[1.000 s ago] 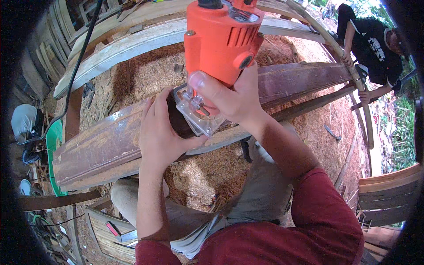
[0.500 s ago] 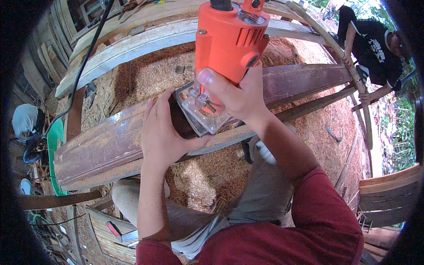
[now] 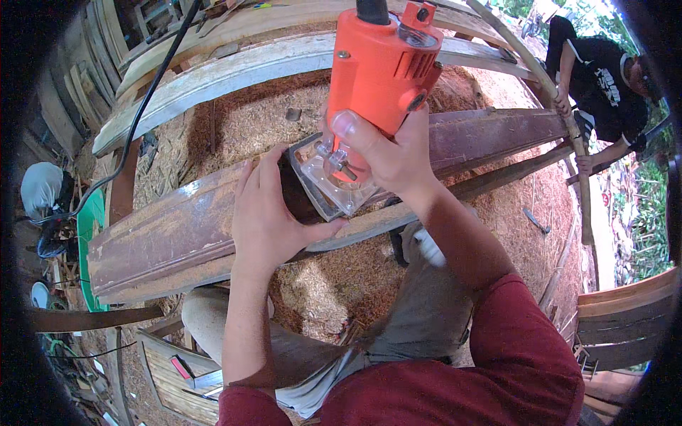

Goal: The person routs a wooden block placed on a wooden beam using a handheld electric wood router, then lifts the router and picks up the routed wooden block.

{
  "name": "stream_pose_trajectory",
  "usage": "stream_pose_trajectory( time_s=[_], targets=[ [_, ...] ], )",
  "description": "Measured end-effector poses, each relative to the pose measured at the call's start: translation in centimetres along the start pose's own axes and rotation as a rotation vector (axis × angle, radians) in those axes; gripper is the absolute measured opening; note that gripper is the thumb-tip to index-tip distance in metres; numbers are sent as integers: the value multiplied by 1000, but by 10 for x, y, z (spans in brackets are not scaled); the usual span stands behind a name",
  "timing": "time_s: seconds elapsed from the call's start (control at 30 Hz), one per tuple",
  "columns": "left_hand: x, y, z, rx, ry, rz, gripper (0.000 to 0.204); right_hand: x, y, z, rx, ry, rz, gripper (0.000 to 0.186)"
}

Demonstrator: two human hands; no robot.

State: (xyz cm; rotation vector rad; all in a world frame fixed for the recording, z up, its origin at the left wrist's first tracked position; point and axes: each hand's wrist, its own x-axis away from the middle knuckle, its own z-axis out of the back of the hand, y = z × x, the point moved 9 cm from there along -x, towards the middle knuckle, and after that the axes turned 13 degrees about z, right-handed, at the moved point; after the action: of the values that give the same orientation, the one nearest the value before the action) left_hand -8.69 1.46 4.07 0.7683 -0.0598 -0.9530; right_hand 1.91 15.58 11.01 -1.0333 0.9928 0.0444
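An orange trim router [image 3: 380, 78] stands on a long reddish-brown wooden board [image 3: 170, 227] dusted with sawdust. My right hand [image 3: 391, 156] is wrapped round the lower part of its body, thumb across the front. The clear base [image 3: 312, 174] lies on the board, tilted in my view; the bit beneath it cannot be made out. Just left of the base, my left hand [image 3: 261, 224] lies spread across the board's width. Its fingers point to the far edge, and its thumb stretches along the near edge beside the base corner.
Pale planks [image 3: 213, 89] lie beyond the board. A black cable [image 3: 153, 92] hangs at the left near a green tub [image 3: 91, 220]. At the right, another person [image 3: 604, 78] grips a long pole [image 3: 581, 177]. Wood shavings [image 3: 312, 298] cover the ground.
The router and my right hand have shifted slightly to the right along the board. My left hand has slid a little the same way, still beside the base.
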Motion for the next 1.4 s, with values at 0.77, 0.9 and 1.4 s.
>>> stream_pose_trajectory(
  time_s=[0.77,0.9,1.4],
  targets=[
    [4,6,-1,-82,55,-63,124,-16,-9,38,-743,84,73,98],
    [2,8,-3,-73,16,-28,123,-18,-7,43,-1029,1,140,97],
    [1,0,-5,-79,-22,44,125,-10,-9,19,-1287,-167,93,91]
  ],
)
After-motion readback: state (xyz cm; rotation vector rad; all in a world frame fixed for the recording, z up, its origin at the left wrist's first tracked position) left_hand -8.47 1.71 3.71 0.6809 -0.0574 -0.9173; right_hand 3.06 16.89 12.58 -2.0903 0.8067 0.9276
